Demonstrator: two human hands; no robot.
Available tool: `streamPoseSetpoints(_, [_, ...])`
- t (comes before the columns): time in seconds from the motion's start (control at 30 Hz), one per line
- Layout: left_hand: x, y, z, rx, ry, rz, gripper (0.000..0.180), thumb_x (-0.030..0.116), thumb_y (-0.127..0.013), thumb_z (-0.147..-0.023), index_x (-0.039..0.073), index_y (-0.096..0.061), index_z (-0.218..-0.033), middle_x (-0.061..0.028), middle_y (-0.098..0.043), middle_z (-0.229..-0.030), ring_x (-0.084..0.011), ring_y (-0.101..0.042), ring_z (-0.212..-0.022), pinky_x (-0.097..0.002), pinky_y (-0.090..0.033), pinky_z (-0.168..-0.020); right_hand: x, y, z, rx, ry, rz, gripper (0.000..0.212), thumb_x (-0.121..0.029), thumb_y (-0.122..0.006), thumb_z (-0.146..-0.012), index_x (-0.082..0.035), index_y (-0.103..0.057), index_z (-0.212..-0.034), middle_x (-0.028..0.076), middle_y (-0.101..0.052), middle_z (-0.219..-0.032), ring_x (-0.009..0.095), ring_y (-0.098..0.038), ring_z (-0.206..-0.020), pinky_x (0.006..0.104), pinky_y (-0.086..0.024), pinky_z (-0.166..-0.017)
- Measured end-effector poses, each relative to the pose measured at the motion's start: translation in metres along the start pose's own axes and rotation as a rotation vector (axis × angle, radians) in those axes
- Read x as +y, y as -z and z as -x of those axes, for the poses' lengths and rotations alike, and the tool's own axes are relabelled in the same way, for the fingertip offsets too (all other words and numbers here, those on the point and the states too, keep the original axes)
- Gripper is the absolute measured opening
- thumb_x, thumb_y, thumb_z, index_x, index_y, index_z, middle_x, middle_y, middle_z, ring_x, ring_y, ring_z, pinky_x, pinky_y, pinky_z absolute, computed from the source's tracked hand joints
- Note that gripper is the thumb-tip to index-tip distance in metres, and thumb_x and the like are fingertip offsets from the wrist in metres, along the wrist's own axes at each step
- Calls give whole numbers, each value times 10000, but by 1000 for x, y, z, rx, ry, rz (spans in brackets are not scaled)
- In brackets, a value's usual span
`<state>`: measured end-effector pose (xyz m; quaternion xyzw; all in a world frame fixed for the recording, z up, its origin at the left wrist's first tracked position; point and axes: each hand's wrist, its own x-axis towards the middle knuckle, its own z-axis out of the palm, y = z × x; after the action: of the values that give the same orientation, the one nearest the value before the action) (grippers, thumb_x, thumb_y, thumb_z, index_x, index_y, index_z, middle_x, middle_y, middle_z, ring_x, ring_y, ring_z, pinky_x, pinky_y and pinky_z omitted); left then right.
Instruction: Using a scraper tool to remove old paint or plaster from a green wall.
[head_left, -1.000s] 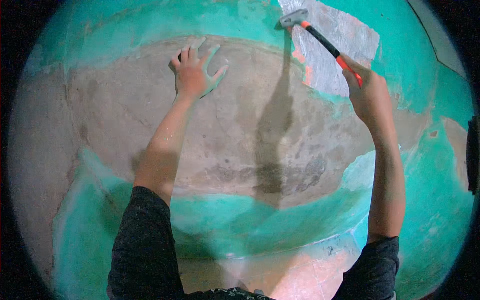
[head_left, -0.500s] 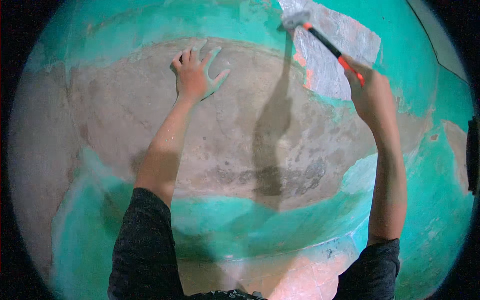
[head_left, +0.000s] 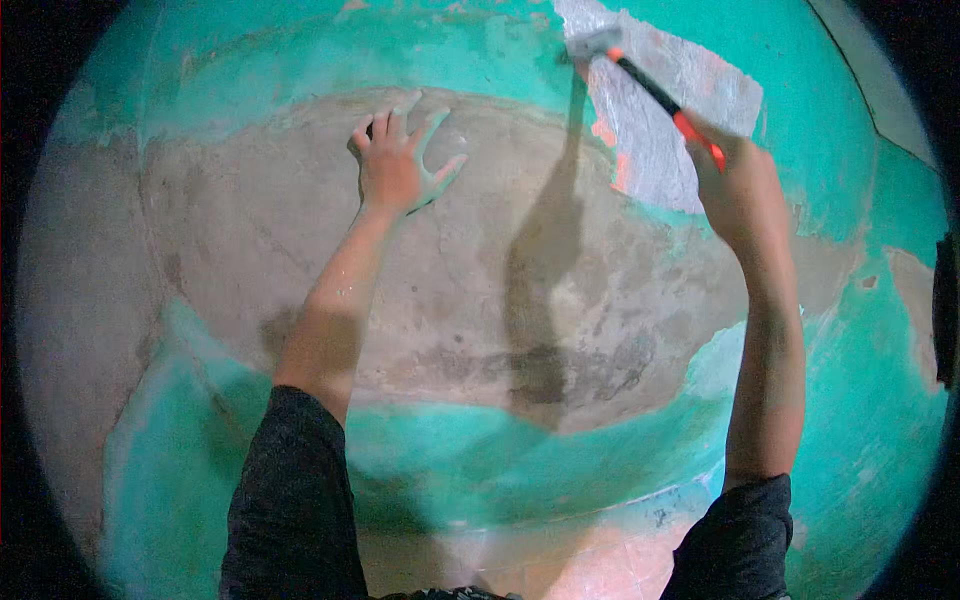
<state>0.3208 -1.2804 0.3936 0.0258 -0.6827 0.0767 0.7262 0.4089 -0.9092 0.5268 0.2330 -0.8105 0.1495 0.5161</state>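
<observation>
My right hand (head_left: pixel 740 190) is closed round the orange-and-black handle of a hammer (head_left: pixel 650 82). Its grey metal head, slightly blurred, is at the left edge of a pale grey, rough patch (head_left: pixel 690 75) in the green paint, high on the wall (head_left: pixel 470 230). Whether the head touches the surface cannot be told. My left hand (head_left: pixel 395 170) rests with spread fingers on the bare brown-grey part of the wall, just under the green paint's lower edge. It holds nothing.
Green paint (head_left: pixel 450 455) also covers a curved band below the bare area. Tiled floor (head_left: pixel 610 560) shows at the bottom. Orange-red spots line the pale patch's left edge. A dark object (head_left: pixel 945 310) stands at the far right rim. Shadows of my arm and hammer fall across the wall.
The view has tilted slightly, so the wall and my left hand appear a little lower. The hammer's head stays close to the same spot at the patch's left edge, still in my right hand.
</observation>
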Motion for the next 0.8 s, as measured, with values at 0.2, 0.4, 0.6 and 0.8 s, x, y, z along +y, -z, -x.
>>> streamPoseSetpoints(0.2, [5,0,-4,-9,5,28,716,624,-769,-817,310,-613,-1441,-76,-505,-1499,-336,-431,-1338,-551,-272,-1129,-7,-2,-4,84,59,71,322,-182,-667,-972,-129,-749,-1278,304,-688,-898,433,-717,-804,468,-564,-751])
streamPoseSetpoints(0.4, [5,4,-8,-10,14,51,701,606,-782,-810,308,-624,-1425,-68,-505,-1501,-329,-430,-1346,-548,-284,-1118,-3,-2,-11,78,121,86,344,-190,-636,-1011,-151,-708,-1345,307,-672,-960,397,-702,-786,417,-550,-764])
streamPoseSetpoints(0.6, [3,4,1,-24,5,35,690,607,-759,-835,273,-621,-1423,-70,-488,-1512,-291,-428,-1351,-544,-287,-1096,-5,13,-10,10,112,51,338,-216,-630,-1018,-159,-711,-1342,306,-676,-979,412,-717,-821,432,-549,-760])
streamPoseSetpoints(0.8, [-1,8,-1,-12,0,28,701,618,-742,-851,282,-596,-1448,-75,-483,-1515,-295,-414,-1358,-543,-272,-1112,-12,9,-7,-28,-2,82,339,-212,-631,-1020,-171,-713,-1347,296,-691,-999,395,-732,-834,413,-551,-770])
